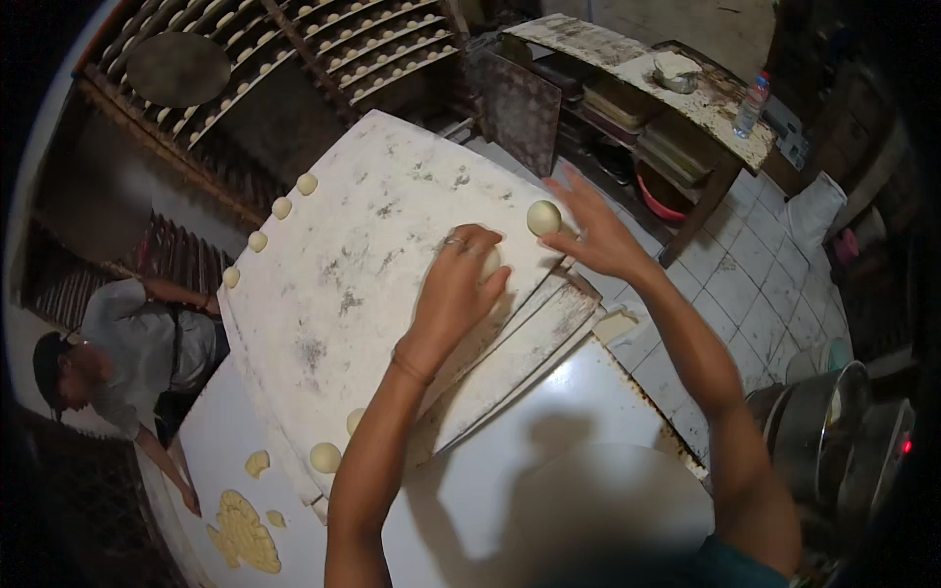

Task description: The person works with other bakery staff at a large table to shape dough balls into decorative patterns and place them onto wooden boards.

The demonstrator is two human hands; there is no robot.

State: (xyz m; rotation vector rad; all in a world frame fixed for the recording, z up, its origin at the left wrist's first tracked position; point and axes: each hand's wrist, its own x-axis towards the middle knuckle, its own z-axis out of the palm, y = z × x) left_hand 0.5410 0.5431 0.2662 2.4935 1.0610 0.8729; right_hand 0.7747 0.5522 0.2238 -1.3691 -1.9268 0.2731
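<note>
My left hand [459,284] is on a floured board [382,216], its fingers curled round a pale dough ball [491,263] that shows only between thumb and forefinger. At the board's right corner sits another dough ball [544,218], rounder and in full sight. My right hand [600,235] is beside that one, fingers stretched and spread, its thumb close under the ball; whether they touch I cannot tell. More balls line the board's left edge, such as this dough ball [281,208]. Near my left forearm rests a dough ball [324,457], with another partly hidden behind the arm.
More boards are stacked beneath, on a white table [559,412]. Flattened dough [245,534] and scraps lie at lower left, near a co-worker [147,343]. Racks of dough balls [382,49] stand behind. At far right are a wooden bench [608,49], a bottle [752,103] and metal pots [818,421].
</note>
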